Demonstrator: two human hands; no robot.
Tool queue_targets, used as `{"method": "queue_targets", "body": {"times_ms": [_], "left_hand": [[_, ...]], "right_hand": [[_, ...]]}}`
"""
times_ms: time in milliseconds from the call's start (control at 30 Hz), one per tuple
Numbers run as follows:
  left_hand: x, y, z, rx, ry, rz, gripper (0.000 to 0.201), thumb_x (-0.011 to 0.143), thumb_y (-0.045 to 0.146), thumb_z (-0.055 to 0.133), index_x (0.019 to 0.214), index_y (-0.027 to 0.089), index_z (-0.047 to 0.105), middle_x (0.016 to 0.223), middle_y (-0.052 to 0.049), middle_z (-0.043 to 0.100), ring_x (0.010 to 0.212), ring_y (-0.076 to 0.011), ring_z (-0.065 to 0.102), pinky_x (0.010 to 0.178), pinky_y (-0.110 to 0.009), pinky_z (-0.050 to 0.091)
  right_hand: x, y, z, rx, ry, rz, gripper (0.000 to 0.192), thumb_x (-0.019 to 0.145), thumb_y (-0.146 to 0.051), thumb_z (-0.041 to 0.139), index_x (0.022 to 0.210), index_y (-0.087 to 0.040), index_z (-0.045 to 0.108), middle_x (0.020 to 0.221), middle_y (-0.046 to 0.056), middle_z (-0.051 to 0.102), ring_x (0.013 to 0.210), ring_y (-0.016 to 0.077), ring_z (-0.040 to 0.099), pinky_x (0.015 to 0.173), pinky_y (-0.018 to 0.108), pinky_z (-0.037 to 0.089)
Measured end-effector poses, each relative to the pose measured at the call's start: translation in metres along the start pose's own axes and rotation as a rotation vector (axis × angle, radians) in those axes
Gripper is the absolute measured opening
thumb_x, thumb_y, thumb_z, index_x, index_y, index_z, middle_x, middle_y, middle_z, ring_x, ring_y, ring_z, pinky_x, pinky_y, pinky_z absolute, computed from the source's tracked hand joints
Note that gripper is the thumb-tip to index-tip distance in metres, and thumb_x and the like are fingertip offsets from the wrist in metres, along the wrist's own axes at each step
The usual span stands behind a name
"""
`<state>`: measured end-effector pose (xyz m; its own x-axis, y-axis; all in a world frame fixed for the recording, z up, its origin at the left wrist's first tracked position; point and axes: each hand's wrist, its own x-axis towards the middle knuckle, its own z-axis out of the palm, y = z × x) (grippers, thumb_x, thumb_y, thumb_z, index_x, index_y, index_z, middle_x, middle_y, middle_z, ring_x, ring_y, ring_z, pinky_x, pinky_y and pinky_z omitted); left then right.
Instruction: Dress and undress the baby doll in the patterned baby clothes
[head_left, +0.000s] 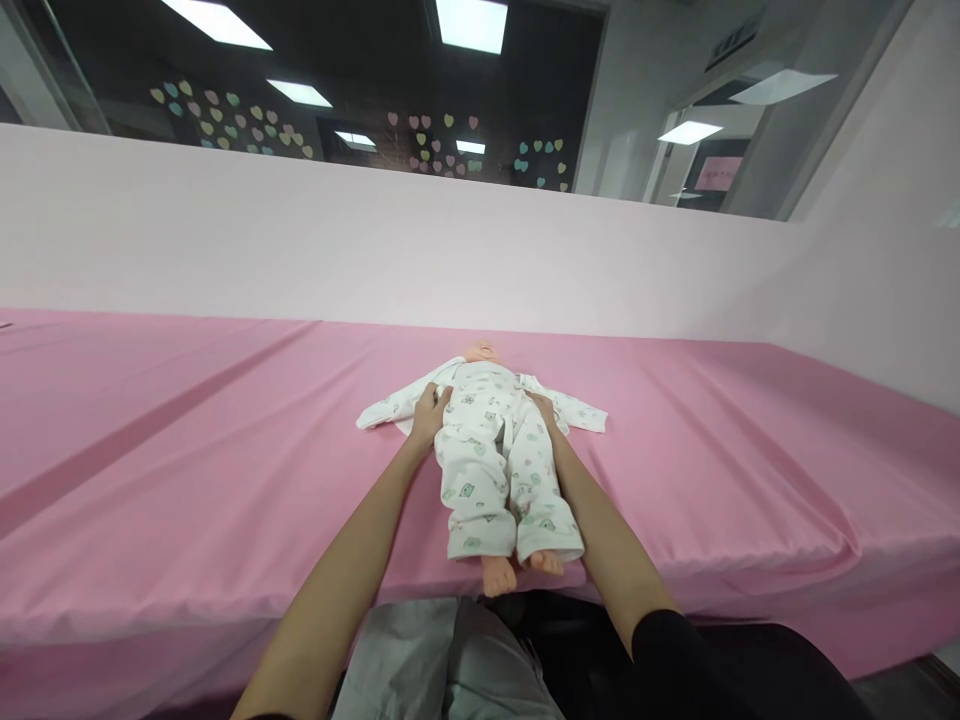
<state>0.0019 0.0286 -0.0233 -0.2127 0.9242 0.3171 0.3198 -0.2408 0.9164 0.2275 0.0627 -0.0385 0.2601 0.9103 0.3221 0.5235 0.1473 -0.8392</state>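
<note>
A baby doll (491, 440) in a white printed sleepsuit lies on its back on the pink sheet (187, 450), head away from me, bare feet at the near edge. My left hand (429, 412) rests against the doll's side on the spread left sleeve. My right hand (541, 410) presses the suit at the doll's other side, next to the right sleeve. Whether either hand pinches fabric is hard to tell.
The pink-covered surface runs wide to both sides, with a pale pink wall (300, 240) behind it. Above the wall are dark windows with heart stickers (442, 140). My lap (465, 660) is just under the near edge.
</note>
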Motion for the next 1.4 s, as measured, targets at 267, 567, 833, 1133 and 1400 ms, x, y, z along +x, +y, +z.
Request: {"method": "queue_targets", "body": {"times_ms": [267, 567, 833, 1133, 1400], "left_hand": [[0.014, -0.004, -0.019, 0.667, 0.113, 0.435, 0.024, 0.081, 0.04, 0.047, 0.07, 0.02, 0.053, 0.116, -0.01, 0.054, 0.113, -0.0277, 0.042, 0.098, -0.041, 0.027], [0.054, -0.006, -0.025, 0.659, -0.15, 0.226, 0.034, 0.08, 0.045, 0.047, 0.058, 0.019, 0.048, 0.126, -0.005, 0.052, 0.106, -0.0212, 0.051, 0.091, -0.032, 0.036], [0.055, -0.01, 0.001, 0.677, 0.081, -0.053, 0.042, 0.081, 0.053, 0.04, 0.057, 0.019, 0.05, 0.077, -0.012, 0.063, 0.081, -0.0268, 0.059, 0.069, -0.034, 0.039], [0.07, 0.005, -0.024, 0.454, 0.085, -0.342, 0.051, 0.053, 0.051, 0.073, 0.083, 0.013, 0.057, 0.089, -0.015, 0.064, 0.087, -0.0292, 0.06, 0.063, -0.031, 0.042], [0.075, 0.032, -0.049, 0.448, -0.025, -0.403, 0.022, 0.051, 0.014, 0.072, 0.051, 0.018, 0.051, 0.045, -0.004, 0.05, 0.073, -0.0324, 0.061, 0.061, -0.037, 0.045]], "right_hand": [[0.002, 0.002, -0.003, -0.196, 0.052, -0.253, 0.032, 0.081, -0.033, 0.047, 0.055, -0.017, 0.054, 0.109, 0.009, 0.058, 0.108, 0.0206, 0.046, 0.095, 0.031, 0.033], [0.034, 0.003, -0.016, -0.476, -0.216, -0.245, 0.033, 0.081, -0.04, 0.051, 0.064, -0.018, 0.067, 0.11, 0.009, 0.06, 0.11, 0.0254, 0.048, 0.089, 0.038, 0.033], [0.045, -0.004, 0.017, -0.48, 0.0, 0.042, 0.04, 0.083, -0.043, 0.044, 0.062, -0.014, 0.062, 0.068, 0.013, 0.062, 0.078, 0.0255, 0.058, 0.074, 0.037, 0.036], [0.059, -0.003, -0.002, -0.294, -0.052, 0.134, 0.036, 0.07, -0.05, 0.059, 0.056, -0.016, 0.056, 0.056, 0.005, 0.056, 0.06, 0.0185, 0.055, 0.056, 0.028, 0.038], [0.07, 0.01, -0.053, -0.196, -0.265, 0.161, 0.023, 0.058, -0.028, 0.072, 0.054, -0.015, 0.053, 0.047, -0.002, 0.049, 0.051, 0.0114, 0.047, 0.05, 0.024, 0.035]]}}
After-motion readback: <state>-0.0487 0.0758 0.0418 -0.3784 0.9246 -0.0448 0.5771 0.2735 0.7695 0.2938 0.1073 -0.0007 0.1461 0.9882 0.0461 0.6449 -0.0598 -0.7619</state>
